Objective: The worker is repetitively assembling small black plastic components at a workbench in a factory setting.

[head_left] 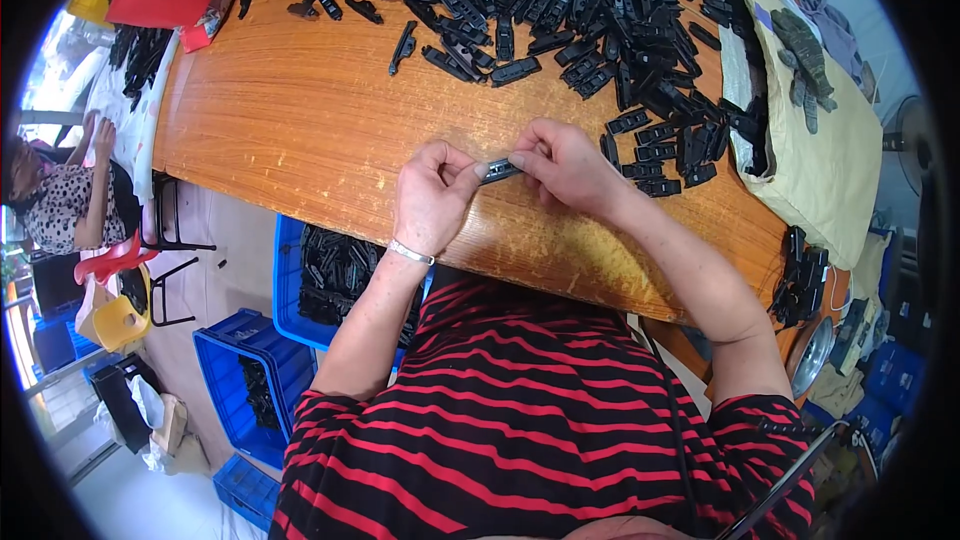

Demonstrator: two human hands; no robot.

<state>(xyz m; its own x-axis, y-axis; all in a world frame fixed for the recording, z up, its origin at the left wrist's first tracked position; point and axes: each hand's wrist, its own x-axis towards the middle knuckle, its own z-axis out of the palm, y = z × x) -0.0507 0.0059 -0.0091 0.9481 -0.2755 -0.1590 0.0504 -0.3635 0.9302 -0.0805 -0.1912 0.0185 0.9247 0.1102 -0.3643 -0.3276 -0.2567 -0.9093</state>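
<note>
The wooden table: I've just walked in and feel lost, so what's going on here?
Someone in a striped top holds a small black part with the left hand and right hand, over the wooden table. Similar black parts lie heaped beyond, and more sit in a blue crate below the near edge.

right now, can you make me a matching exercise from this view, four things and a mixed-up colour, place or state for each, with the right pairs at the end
1. Left hand
2. Knit glove
3. Shirt
4. Tabletop

A. Black with red stripes
B. On the beige sack
C. Orange-brown wood grain
D. Pinching one end of a black plastic part

Pairs: 1-D, 2-B, 3-A, 4-C
</note>
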